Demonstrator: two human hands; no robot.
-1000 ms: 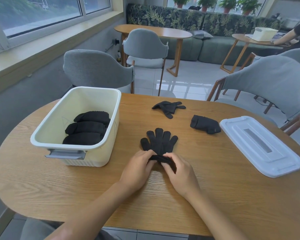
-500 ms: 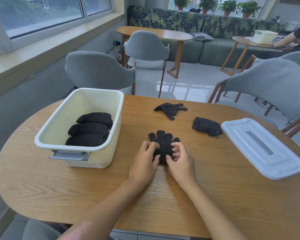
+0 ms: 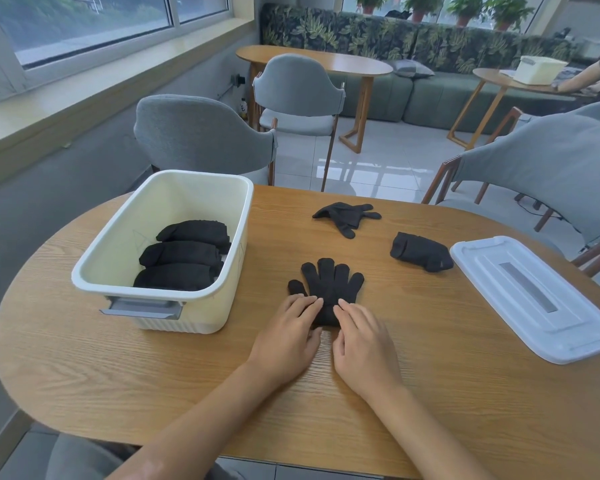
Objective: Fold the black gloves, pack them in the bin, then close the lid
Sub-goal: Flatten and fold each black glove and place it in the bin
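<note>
Now the fold is under way: the flat glove [image 3: 328,289] at the tabletop's [image 3: 430,393] centre is pressed at its cuff by the left hand [image 3: 288,332] and right hand [image 3: 362,341], fingers straight, and rolling toward twelve o'clock is called for next, the bin [image 3: 160,251] waiting at ten o'clock.

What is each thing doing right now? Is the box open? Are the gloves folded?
bin: open, three folded gloves inside
lid: off, flat on the table
flat glove: fingers spread, cuff end under both hands
left hand: pressing the glove
right hand: pressing the glove
folded glove: on the table
far glove: unfolded, crumpled
</note>
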